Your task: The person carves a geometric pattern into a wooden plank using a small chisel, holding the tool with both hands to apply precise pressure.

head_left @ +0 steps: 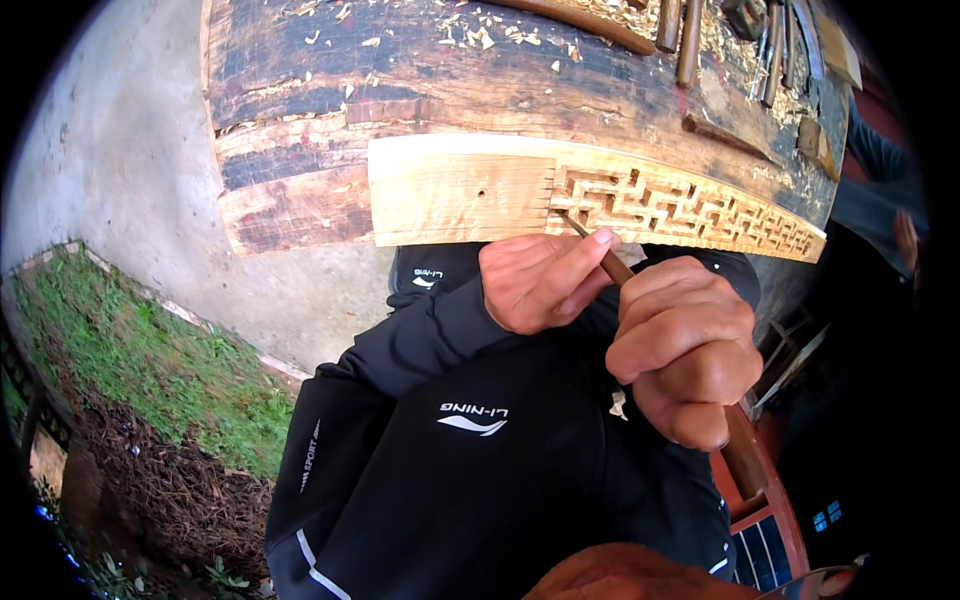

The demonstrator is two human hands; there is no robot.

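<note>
A long pale wooden board point(455, 195) lies along the near edge of the workbench, its right half carved with a sunken geometric lattice. A wood chisel point(617, 268) slants across the board's near edge, its blade tip at the left end of the carved pattern. My right hand point(688, 350) is wrapped round its wooden handle, which sticks out below the fist. With thumb and fingers, my left hand point(545, 280) pinches the chisel close to the blade, against the board's near edge. A small wood chip point(618, 404) shows below my right hand.
The worn workbench point(300, 160) carries scattered shavings point(480, 35). Several wooden-handled tools point(690, 45) lie at its far right, with a wooden stick point(733, 138) nearer the board. Another person's hand point(907, 240) shows at the right rim. Concrete floor point(120, 160) and grass point(150, 350) are at left.
</note>
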